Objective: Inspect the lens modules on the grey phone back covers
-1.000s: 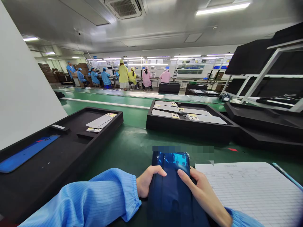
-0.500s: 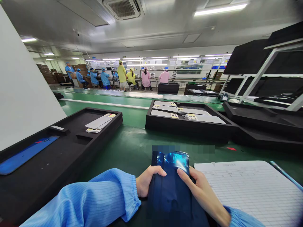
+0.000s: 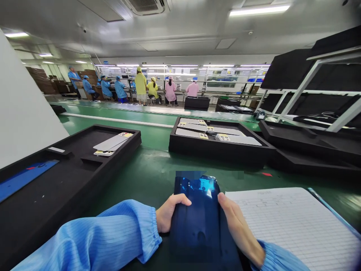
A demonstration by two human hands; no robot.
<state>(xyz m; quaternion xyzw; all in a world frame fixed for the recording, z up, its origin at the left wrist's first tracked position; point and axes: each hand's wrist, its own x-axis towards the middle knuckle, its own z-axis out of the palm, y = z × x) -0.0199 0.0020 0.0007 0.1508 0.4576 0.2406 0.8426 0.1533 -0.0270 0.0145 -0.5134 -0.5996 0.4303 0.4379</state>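
Note:
A glossy dark blue phone back cover (image 3: 197,218) lies lengthwise in front of me over the green table (image 3: 152,173). My left hand (image 3: 167,214) grips its left edge, thumb laid on top. My right hand (image 3: 239,229) holds the right edge, its fingers along the side. Both arms wear light blue striped sleeves. The cover's far end shows a bright reflection near the camera cut-out.
A ruled paper sheet (image 3: 293,222) lies at right. A black foam tray (image 3: 56,177) at left holds a blue cover (image 3: 22,178) and grey covers (image 3: 109,143). Another black tray (image 3: 220,145) with grey covers sits ahead; black trays and a white rack (image 3: 313,75) stand right. Several workers stand far back.
My head turned slightly right, so the scene shifted left. My right hand slid from the cover's top face to its right edge, and the cover sits a little lower and flatter.

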